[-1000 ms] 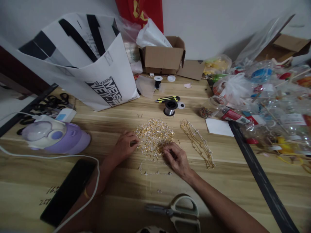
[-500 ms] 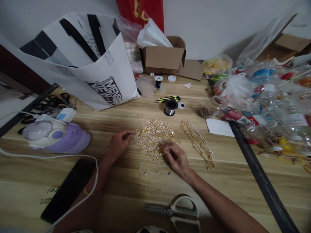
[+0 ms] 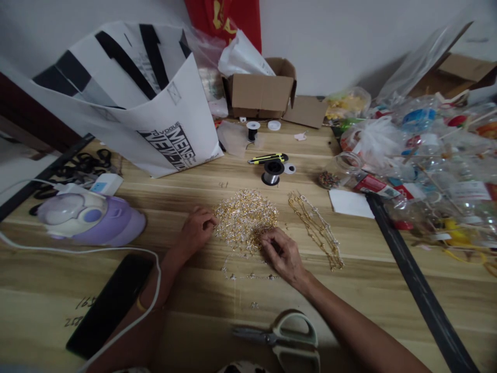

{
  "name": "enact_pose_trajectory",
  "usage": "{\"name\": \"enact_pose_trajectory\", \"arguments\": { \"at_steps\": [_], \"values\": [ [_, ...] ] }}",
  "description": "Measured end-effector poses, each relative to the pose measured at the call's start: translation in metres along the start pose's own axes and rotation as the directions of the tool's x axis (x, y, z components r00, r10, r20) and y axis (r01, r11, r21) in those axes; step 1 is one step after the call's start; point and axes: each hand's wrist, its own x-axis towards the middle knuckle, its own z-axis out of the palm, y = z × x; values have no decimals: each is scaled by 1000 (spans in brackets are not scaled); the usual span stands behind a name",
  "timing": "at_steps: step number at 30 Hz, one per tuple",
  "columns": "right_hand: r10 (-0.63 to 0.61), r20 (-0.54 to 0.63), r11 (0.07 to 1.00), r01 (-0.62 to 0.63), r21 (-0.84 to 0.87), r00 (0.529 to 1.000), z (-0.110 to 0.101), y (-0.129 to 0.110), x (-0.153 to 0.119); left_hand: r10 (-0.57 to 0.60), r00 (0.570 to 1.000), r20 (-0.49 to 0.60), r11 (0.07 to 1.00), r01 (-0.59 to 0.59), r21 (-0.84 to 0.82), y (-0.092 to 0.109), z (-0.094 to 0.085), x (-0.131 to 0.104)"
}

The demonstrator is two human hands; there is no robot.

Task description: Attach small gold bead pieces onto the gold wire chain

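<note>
A pile of small gold and silver beaded pieces (image 3: 244,215) lies in the middle of the wooden table. At its left edge is my left hand (image 3: 199,227), fingers curled and pinched; anything between them is too small to see. My right hand (image 3: 282,253) touches the lower right of the pile, its fingertips pressed together on something I cannot make out. Below the pile a thin silver chain (image 3: 252,276) is laid out in a loop, its right end near my right hand. Several gold and silver chains (image 3: 316,230) lie to the right.
Scissors (image 3: 275,339) lie at the front edge, a black phone (image 3: 111,305) and a purple device (image 3: 93,217) at left. Behind the pile are a wire spool (image 3: 272,173) and a yellow cutter (image 3: 267,158). Plastic bags and jars (image 3: 423,155) crowd the right; a white cable crosses my left forearm.
My left hand has shifted slightly, its fingers more curled at the pile's left edge. My right hand is almost unmoved.
</note>
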Motion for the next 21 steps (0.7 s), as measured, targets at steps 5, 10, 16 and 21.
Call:
{"name": "enact_pose_trajectory", "arguments": {
  "at_steps": [5,10,16,21],
  "values": [
    [-11,-5,1000,11,13,1000,0,1,0,-111,991,-79,992,106,-62,-2,0,0],
    [-8,1,1000,8,9,1000,0,2,0,-103,986,-130,994,98,-47,-3,2,0],
    [-9,-3,1000,9,5,1000,0,2,0,-76,993,-85,997,75,-21,-2,8,3],
    [-11,-2,1000,11,4,1000,0,2,0,-72,996,-57,997,74,37,-5,13,4]
  ]
}}
